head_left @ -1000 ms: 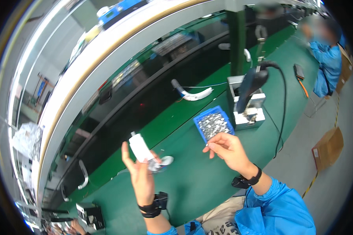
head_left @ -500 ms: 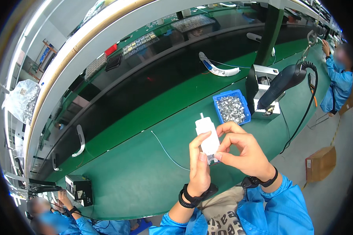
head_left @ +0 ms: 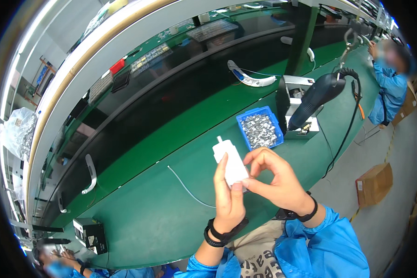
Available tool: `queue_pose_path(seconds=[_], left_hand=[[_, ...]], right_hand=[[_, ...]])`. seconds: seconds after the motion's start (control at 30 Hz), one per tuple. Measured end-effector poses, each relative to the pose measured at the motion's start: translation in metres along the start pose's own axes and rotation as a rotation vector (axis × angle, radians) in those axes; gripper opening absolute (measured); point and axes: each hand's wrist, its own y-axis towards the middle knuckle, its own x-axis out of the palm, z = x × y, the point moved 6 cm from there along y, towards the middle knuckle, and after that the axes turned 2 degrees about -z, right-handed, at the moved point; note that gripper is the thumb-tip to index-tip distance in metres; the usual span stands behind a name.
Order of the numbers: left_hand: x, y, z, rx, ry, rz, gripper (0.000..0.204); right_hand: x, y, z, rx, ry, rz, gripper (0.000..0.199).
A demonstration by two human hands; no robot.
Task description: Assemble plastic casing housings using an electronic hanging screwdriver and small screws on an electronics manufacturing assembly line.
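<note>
We hold the white plastic housing (head_left: 230, 162) upright, left hand (head_left: 228, 197) wrapped round its base, right hand (head_left: 278, 180) fingertips pinching below; seemingly light, rigid, smooth.

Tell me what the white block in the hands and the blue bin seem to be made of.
White block: probably moulded plastic, smooth and matte, with rounded edges and an even colour. Blue bin: likely plastic as well, with thin, uniformly coloured walls. The small pieces inside it glint grey, so they are probably metal.
</note>
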Motion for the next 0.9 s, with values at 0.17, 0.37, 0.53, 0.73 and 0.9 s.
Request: queue_pose_path(seconds=[0.17,0.37,0.53,0.73,0.9], left_hand=[[-0.006,0.009,0.001,0.014,-0.125,-0.007,0.064],[-0.007,0.025,-0.009,-0.018,-0.272,-0.049,0.049],[0.001,0.024,-0.012,-0.049,-0.31,-0.18,0.039],[0.004,0.034,-0.011,-0.114,-0.247,-0.118,0.042],[0.006,0.04,-0.015,-0.117,-0.259,-0.094,0.043]], right_hand=[[-0.047,-0.018,0.014,-0.312,-0.029,0.578,0.022],[-0.134,0.043,-0.02,-0.477,-0.062,0.591,0.075],[-0.162,0.068,-0.023,-0.384,0.17,0.371,0.054],[-0.195,0.072,-0.014,-0.447,0.26,0.323,0.027],[-0.194,0.063,0.012,-0.386,0.168,0.377,0.013]])
